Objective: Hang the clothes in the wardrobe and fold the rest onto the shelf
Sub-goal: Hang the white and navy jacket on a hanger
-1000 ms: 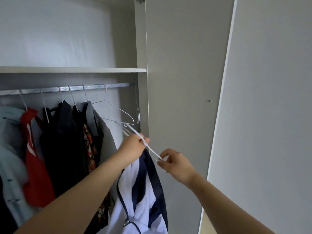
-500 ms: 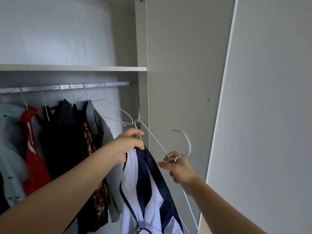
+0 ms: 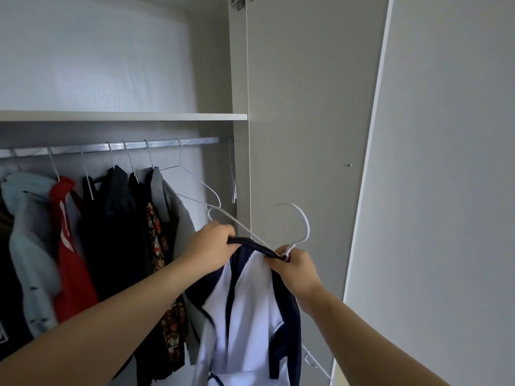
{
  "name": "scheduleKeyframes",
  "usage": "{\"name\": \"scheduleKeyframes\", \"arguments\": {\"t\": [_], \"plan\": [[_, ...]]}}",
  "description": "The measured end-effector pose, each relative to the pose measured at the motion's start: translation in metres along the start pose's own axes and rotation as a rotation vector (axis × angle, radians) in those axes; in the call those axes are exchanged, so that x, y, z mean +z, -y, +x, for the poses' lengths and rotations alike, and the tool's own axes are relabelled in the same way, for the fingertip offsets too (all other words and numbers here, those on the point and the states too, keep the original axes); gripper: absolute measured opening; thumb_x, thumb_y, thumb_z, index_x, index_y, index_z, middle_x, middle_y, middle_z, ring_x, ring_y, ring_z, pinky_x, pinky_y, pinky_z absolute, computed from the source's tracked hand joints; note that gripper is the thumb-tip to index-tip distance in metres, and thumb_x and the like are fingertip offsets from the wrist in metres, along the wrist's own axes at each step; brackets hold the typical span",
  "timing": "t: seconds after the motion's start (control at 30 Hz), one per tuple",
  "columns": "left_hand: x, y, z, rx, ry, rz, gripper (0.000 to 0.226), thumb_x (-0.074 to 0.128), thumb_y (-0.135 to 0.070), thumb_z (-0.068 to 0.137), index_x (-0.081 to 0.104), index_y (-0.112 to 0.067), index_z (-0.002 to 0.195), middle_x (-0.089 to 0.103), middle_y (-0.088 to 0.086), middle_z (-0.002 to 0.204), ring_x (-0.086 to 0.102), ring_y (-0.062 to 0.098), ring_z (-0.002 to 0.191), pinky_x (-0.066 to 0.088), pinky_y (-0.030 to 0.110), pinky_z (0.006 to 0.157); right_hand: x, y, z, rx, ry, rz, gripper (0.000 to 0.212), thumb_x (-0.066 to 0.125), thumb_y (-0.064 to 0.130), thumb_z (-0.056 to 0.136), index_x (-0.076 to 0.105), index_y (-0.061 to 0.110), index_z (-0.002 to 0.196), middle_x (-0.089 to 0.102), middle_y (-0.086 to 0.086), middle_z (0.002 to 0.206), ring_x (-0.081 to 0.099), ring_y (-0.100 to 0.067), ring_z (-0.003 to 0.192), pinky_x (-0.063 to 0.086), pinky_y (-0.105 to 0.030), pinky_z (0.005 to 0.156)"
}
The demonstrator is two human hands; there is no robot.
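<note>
**Fig.** Head view, wardrobe interior. L hand (image 3: 211,243) is gripping the navy collar of the navy-and-white jacket (image 3: 250,302), fingers curled round the fabric edge. R hand (image 3: 296,270), at 3 o'clock of the L hand, is pinching the neck of the white wire hanger (image 3: 308,229) together w/ the collar's other end, so the collar is stretching between both hands. The hanger hook is rising at 1 o'clock from the R hand. One hanger arm is running toward 10 o'clock, passing just above the L hand. The jacket body is hanging down toward 6 o'clock of frame, in front of the open wardrobe, not yet on the rail (image 3: 111,147). The rail is running under the shelf (image 3: 125,117) at approx. 9 o'clock of frame, carrying a light-blue shirt (image 3: 30,246), red top (image 3: 72,246), dark garments (image 3: 111,232), grey garment (image 3: 178,218) & one bare hanger (image 3: 200,181). The wardrobe door (image 3: 306,107) is standing open at 1 o'clock.
</note>
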State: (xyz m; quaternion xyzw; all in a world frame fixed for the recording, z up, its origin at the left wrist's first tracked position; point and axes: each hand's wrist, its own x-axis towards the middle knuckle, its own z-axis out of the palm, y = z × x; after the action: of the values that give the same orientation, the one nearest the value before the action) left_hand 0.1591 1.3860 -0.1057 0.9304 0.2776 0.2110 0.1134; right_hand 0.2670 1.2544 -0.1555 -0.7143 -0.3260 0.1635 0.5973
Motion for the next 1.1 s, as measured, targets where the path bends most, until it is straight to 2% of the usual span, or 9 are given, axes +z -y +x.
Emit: {"name": "scheduleKeyframes", "arguments": {"t": [0.07,0.17,0.3,0.6,0.7,0.87,0.97,1.03,1.1], "plan": [[0.002,-0.001,-0.001,-0.183,0.098,-0.299,0.019,0.054,-0.020,0.088,0.052,-0.015,0.070,0.050,0.000,0.067,0.048,0.019,0.063,0.032,0.025,0.056,0.001,0.001,0.000,-0.013,-0.013,0.075,0.025,0.062,0.010,0.084,0.048,0.015,0.064,0.043,0.007,0.054,0.040,-0.012,0.056,0.032,-0.022,0.053],[-0.007,-0.009,-0.005,-0.539,0.271,-0.842,0.015,0.056,-0.016,0.084,0.060,-0.011,0.071,0.060,0.003,0.060,0.055,0.019,0.058,0.038,0.023,0.053,-0.001,0.004,-0.005,-0.023,0.019,0.180,0.026,0.067,0.012,0.083,0.050,0.016,0.064,0.048,0.008,0.054,0.045,-0.008,0.052,0.036,-0.018,0.052],[-0.018,0.001,0.001,-0.737,0.163,-1.038,0.014,0.058,-0.019,0.078,0.058,-0.008,0.069,0.059,0.008,0.061,0.052,0.024,0.056,0.040,0.025,0.053,-0.008,0.008,-0.006,-0.007,-0.037,0.231,0.025,0.056,0.018,0.092,0.054,0.013,0.068,0.040,0.017,0.040,0.035,-0.001,0.042,0.028,-0.011,0.044],[-0.011,0.038,0.031,-0.807,-0.109,-0.970,0.019,0.044,-0.018,0.091,0.045,-0.010,0.073,0.045,0.006,0.074,0.040,0.019,0.064,0.030,0.029,0.056,-0.027,0.003,-0.008,-0.011,-0.150,0.301,0.024,0.059,0.016,0.089,0.063,0.012,0.065,0.027,0.008,0.042,0.022,-0.006,0.036,0.020,-0.015,0.035],[-0.006,0.053,0.036,-0.800,-0.143,-0.875,0.012,0.042,-0.018,0.094,0.046,-0.007,0.090,0.042,0.007,0.076,0.042,0.021,0.071,0.033,0.030,0.062,-0.038,0.000,-0.008,-0.010,-0.177,0.352,0.026,0.060,0.015,0.088,0.061,0.012,0.062,0.027,0.008,0.040,0.021,-0.006,0.035,0.019,-0.016,0.034],[-0.001,0.052,0.045,-0.748,-0.133,-0.886,0.023,0.041,-0.017,0.095,0.040,-0.012,0.072,0.042,0.006,0.074,0.039,0.020,0.066,0.031,0.028,0.057,-0.038,-0.002,-0.010,0.039,0.007,0.361,0.029,0.058,0.015,0.091,0.058,0.010,0.063,0.029,0.008,0.040,0.020,-0.007,0.034,0.018,-0.013,0.035],[-0.007,0.055,0.049,-0.737,-0.205,-0.848,0.014,0.041,-0.018,0.094,0.046,-0.007,0.085,0.044,0.006,0.075,0.041,0.021,0.067,0.034,0.030,0.062,-0.041,-0.006,-0.013,0.055,0.050,0.347,0.031,0.058,0.015,0.091,0.058,0.010,0.061,0.029,0.007,0.040,0.020,-0.008,0.034,0.018,-0.013,0.035],[-0.011,0.062,0.051,-0.731,-0.245,-0.844,0.018,0.041,-0.016,0.092,0.052,-0.004,0.099,0.054,0.016,0.087,0.048,0.027,0.076,0.039,0.032,0.069,-0.044,-0.006,-0.015,0.060,0.078,0.321,0.031,0.058,0.013,0.090,0.059,0.010,0.059,0.029,0.007,0.039,0.020,-0.008,0.034,0.018,-0.013,0.035],[-0.011,0.068,0.052,-0.701,-0.234,-0.758,0.021,0.040,-0.016,0.092,0.053,-0.001,0.100,0.054,0.021,0.097,0.050,0.030,0.084,0.038,0.034,0.072,-0.044,-0.005,-0.015,0.069,0.086,0.290,0.032,0.058,0.012,0.090,0.059,0.009,0.058,0.029,0.006,0.039,0.021,-0.008,0.034,0.018,-0.013,0.035]]}}
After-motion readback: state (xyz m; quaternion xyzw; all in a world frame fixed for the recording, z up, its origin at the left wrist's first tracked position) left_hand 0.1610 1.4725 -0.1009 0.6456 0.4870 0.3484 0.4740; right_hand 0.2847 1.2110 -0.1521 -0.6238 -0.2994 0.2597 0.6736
